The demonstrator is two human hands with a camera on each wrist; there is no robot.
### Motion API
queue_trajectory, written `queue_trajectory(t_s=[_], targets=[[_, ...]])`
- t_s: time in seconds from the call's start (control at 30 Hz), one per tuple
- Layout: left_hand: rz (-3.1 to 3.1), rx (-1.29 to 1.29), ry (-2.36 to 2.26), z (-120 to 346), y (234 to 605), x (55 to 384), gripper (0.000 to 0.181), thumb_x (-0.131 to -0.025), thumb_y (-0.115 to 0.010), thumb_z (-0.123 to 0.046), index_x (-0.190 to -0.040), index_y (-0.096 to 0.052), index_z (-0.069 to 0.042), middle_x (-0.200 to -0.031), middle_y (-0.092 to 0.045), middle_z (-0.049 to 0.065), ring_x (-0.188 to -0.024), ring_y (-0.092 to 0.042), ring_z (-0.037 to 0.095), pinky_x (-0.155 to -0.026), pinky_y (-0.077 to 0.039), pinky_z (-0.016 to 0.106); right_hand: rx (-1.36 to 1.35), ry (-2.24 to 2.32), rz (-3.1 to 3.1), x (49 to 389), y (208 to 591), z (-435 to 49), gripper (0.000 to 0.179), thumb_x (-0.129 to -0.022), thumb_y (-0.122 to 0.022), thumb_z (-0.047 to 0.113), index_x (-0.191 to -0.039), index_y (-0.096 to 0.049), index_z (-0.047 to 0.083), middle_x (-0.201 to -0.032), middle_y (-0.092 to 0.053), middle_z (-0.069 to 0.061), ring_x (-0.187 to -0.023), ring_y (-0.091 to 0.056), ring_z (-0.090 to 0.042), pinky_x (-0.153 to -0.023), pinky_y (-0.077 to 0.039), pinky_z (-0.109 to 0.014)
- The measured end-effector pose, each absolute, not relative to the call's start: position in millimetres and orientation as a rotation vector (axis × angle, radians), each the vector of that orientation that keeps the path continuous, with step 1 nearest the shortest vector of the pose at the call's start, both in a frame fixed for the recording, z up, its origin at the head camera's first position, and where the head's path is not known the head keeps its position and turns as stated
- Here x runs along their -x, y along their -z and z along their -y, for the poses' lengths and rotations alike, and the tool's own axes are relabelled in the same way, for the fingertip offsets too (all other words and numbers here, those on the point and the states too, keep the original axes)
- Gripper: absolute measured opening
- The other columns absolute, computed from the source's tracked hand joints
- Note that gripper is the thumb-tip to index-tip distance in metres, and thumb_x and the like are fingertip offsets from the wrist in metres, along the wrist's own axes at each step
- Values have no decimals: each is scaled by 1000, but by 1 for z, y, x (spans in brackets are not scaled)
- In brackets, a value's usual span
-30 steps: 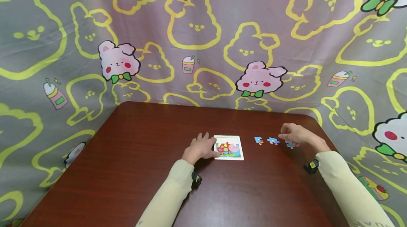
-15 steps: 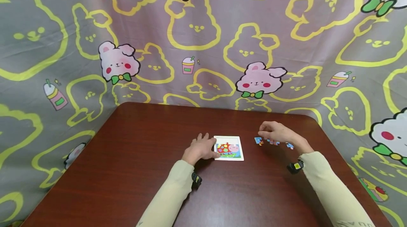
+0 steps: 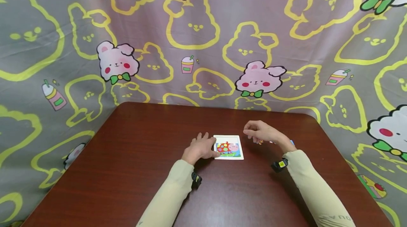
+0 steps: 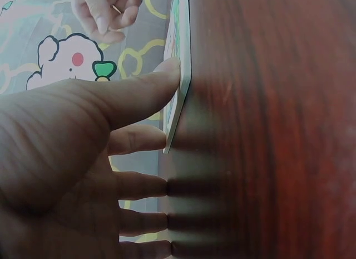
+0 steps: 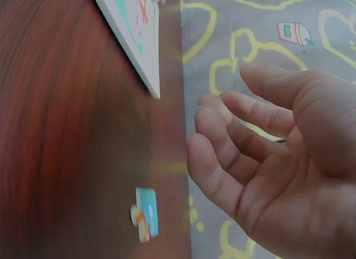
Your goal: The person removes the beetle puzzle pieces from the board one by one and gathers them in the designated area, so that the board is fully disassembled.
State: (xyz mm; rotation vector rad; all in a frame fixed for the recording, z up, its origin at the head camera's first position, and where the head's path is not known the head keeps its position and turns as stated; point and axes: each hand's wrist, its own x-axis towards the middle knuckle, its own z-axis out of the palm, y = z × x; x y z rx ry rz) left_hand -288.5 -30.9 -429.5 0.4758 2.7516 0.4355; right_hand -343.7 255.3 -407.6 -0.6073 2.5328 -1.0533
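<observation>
A white-framed jigsaw tray (image 3: 227, 139) lies on the table, its lower part filled by a picture of a pink pig in a spotted red outfit. My left hand (image 3: 200, 147) rests at its left side, fingers spread. In the left wrist view the thumb lies on the tray's edge and the fingertips meet the tabletop. Just right of the tray hovers my right hand (image 3: 262, 131), fingers loosely curled; its palm (image 5: 278, 198) shows nothing held. Below it lies a blue-and-orange puzzle piece (image 5: 147, 211). Another blue piece (image 3: 292, 142) shows beyond the wrist; the pieces are partly hidden.
The dark reddish-brown table (image 3: 143, 156) spreads out around both hands. A grey curtain (image 3: 197, 89) with yellow outlines and cartoon bunnies hangs behind its far edge and along the sides.
My right hand has moved left from above the rightmost puzzle piece, passing over the others, to beside the tray. The left hand and the tray have stayed in place.
</observation>
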Motion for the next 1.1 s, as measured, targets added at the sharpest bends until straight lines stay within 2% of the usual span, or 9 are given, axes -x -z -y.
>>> queue_trajectory(t_s=[0.17, 0.43, 0.67, 0.83, 0.93, 1.1], targets=[[-2745, -460, -441, 30, 429, 290, 70, -92, -64, -47, -152, -38, -21, -162, -23, 16, -151, -13, 43, -120, -19, 57, 628, 1073, -2503, 348, 412, -244, 34, -97, -62, 29, -114, -61, 0, -92, -64, -24, -64, -61, -25, -60, -56, -40], [-2758, -446, -409, 30, 430, 292, 71, -91, -64, -49, -151, -39, -21, -162, -24, 16, -150, -15, 43, -120, -21, 56, 651, 1092, -2456, 349, 415, -225, 31, -98, -61, 25, -116, -62, 0, -88, -65, -24, -61, -60, -22, -62, -57, -48], [-2759, -427, -425, 30, 428, 293, 71, -91, -66, -48, -151, -39, -20, -162, -25, 17, -150, -15, 43, -119, -21, 57, 683, 1110, -2379, 353, 420, -209, 31, -97, -62, 26, -116, -62, 1, -81, -62, -21, -58, -56, -21, -55, -53, -38], [-2751, -426, -426, 29, 429, 293, 72, -91, -65, -48, -151, -39, -20, -162, -24, 17, -151, -15, 42, -120, -20, 57, 719, 1041, -2393, 353, 423, -197, 28, -96, -63, 24, -115, -64, 4, -79, -63, -12, -58, -53, -19, -52, -49, -32], [-2743, -425, -418, 29, 429, 293, 72, -91, -65, -49, -152, -38, -20, -162, -23, 16, -151, -14, 42, -120, -20, 57, 750, 979, -2421, 353, 424, -191, 28, -94, -66, 25, -114, -65, 6, -79, -65, -5, -59, -53, -16, -53, -47, -28], [-2732, -418, -422, 29, 430, 293, 72, -91, -65, -49, -152, -38, -21, -163, -23, 15, -151, -14, 42, -119, -20, 57, 784, 910, -2453, 353, 425, -183, 24, -93, -67, 25, -111, -66, 9, -83, -68, -3, -66, -57, -14, -58, -47, -26]])
